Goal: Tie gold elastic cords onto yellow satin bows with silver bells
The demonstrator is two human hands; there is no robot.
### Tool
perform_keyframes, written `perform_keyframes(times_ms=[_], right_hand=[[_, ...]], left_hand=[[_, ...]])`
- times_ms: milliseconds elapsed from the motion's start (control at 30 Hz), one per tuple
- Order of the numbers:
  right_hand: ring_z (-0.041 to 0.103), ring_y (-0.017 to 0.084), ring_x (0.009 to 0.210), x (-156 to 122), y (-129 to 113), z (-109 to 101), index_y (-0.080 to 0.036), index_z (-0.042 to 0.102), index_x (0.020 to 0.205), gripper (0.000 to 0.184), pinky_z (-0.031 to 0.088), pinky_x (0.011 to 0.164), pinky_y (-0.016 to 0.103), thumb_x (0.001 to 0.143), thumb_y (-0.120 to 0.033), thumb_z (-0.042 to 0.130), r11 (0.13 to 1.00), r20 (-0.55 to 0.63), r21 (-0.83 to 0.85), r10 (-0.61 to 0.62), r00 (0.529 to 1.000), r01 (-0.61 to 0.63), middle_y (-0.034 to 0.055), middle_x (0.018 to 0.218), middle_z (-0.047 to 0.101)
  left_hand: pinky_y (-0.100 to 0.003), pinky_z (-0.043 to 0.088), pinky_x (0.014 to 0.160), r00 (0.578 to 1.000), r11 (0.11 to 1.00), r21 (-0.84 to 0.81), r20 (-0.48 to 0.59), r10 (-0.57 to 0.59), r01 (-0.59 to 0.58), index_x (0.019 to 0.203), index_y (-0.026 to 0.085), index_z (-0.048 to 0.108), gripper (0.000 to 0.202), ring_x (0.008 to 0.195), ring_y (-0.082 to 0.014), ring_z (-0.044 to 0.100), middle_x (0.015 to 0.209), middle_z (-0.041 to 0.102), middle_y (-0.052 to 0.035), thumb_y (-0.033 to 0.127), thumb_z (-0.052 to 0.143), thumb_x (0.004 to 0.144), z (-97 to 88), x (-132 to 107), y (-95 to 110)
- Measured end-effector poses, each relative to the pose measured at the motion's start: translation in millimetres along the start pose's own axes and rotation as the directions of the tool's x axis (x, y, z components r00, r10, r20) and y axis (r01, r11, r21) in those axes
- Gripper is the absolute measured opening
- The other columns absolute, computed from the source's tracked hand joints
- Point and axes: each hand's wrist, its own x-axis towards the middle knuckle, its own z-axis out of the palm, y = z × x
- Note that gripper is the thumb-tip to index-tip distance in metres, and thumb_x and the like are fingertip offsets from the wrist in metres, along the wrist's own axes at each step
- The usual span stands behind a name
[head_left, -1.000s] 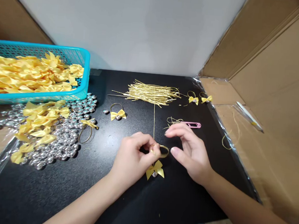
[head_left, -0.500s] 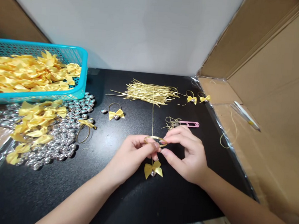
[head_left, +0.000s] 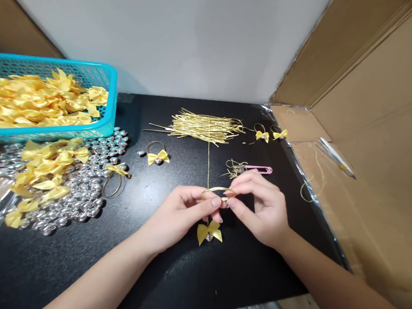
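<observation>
My left hand (head_left: pixel 184 214) and my right hand (head_left: pixel 260 208) meet over the black table (head_left: pixel 149 263), both pinching a gold cord (head_left: pixel 217 191) bent into a small loop. One end of the cord runs straight away toward the bundle of gold cords (head_left: pixel 204 126). A yellow ribbon bow with a silver bead (head_left: pixel 209 232) hangs from the loop just below my fingers.
A turquoise basket (head_left: pixel 102 128) of yellow bows stands at the back left. Silver beads (head_left: pixel 83 193) and loose bows (head_left: pixel 46 167) lie in front of it. Finished bows (head_left: pixel 157 156) (head_left: pixel 271 133), pink snips (head_left: pixel 257 169) and a cardboard box (head_left: pixel 368 151) lie around.
My right hand came in from open to pinching the loop beside my left fingers. The loop rose and turned flatter, and the bow now dangles under it.
</observation>
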Motion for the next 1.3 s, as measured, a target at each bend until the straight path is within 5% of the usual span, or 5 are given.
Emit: perform_keyframes(times_ms=[933, 1067, 1167, 1300], right_hand=[[0.065, 0.017, 0.072, 1.1, 2.3, -3.9, -0.02, 0.07, 0.082, 0.005, 0.052, 0.071, 0.035, 0.078, -0.017, 0.069, 0.998, 0.054, -0.012, -0.057, 0.997, 0.057, 0.0035, 0.078, 0.07], [0.065, 0.018, 0.079, 2.0, 3.6, -7.7, -0.02, 0.072, 0.085, 0.009, 0.052, 0.075, 0.035, 0.082, -0.019, 0.064, 0.998, 0.075, 0.035, 0.051, 0.996, -0.054, 0.0047, 0.083, 0.07], [0.067, 0.016, 0.079, 4.0, 5.1, -9.2, -0.018, 0.075, 0.083, 0.021, 0.053, 0.073, 0.031, 0.091, -0.024, 0.057, 0.953, 0.184, 0.111, 0.258, 0.948, -0.281, 0.0052, 0.083, 0.071], [0.066, 0.014, 0.072, 6.4, 4.7, -10.8, -0.017, 0.076, 0.078, 0.015, 0.053, 0.066, 0.027, 0.085, -0.025, 0.066, 0.9, 0.341, 0.074, 0.381, 0.859, -0.429, 0.0043, 0.079, 0.072]], left_hand=[[-0.025, 0.05, 0.055, 0.984, 0.977, 0.166, -0.096, 0.152, -0.135, 0.069, 0.018, 0.075, 0.021, 0.054, -0.0139, 0.059, 0.059, 0.071, -0.0041, 0.031, 0.066, 0.082, 0.4, 2.3, 0.4], [-0.024, 0.048, 0.054, 0.975, 0.962, 0.222, -0.116, 0.189, -0.16, 0.07, 0.018, 0.075, 0.021, 0.054, -0.0136, 0.061, 0.059, 0.072, -0.0029, 0.027, 0.061, 0.083, 0.9, 2.5, 0.6], [-0.025, 0.047, 0.057, 0.948, 0.865, 0.455, -0.119, 0.294, -0.211, 0.072, 0.017, 0.074, 0.019, 0.057, -0.0146, 0.064, 0.062, 0.073, -0.0024, 0.023, 0.06, 0.084, 0.9, 0.1, 0.6], [-0.028, 0.043, 0.061, 0.825, 0.499, 0.769, 0.065, 0.562, -0.401, 0.075, 0.016, 0.072, 0.018, 0.058, -0.0143, 0.061, 0.065, 0.072, -0.0017, 0.022, 0.061, 0.088, -0.4, -2.4, -0.2]])
